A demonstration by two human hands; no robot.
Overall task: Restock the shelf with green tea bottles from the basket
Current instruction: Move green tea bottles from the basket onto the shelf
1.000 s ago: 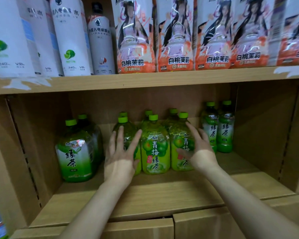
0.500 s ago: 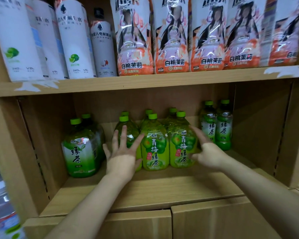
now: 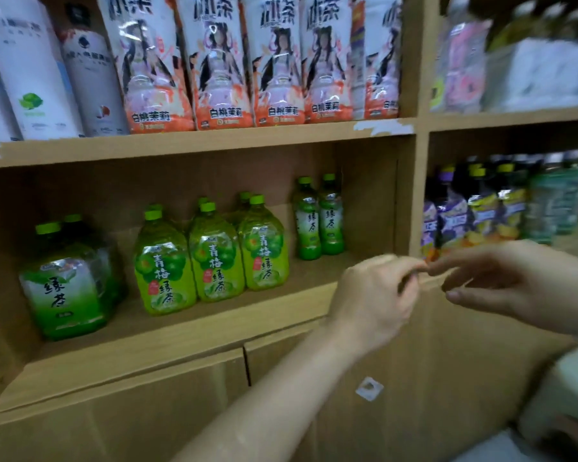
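Three yellow-green plum green tea bottles [image 3: 214, 255] stand in a front row on the wooden shelf [image 3: 214, 320], with more behind them. Two big green tea bottles [image 3: 64, 288] stand at the shelf's left, and two slim green tea bottles [image 3: 319, 221] stand at the back right. My left hand [image 3: 376, 295] hovers in front of the shelf's right end with its fingers curled in and nothing in it. My right hand [image 3: 514, 285] is just right of it, fingers stretched out and empty. The fingertips of both hands nearly meet. No basket is in view.
Tall white bottles [image 3: 30, 71] and peach-labelled tea bottles [image 3: 221, 68] fill the shelf above. The compartment to the right holds purple-labelled bottles [image 3: 474, 208]. Cabinet doors [image 3: 147, 405] lie below the shelf. A blurred pale object [image 3: 568, 391] sits at the bottom right.
Both hands have let go of the plum tea bottles and pulled back out of the shelf to the right. The view has swung right, showing the neighbouring compartment.
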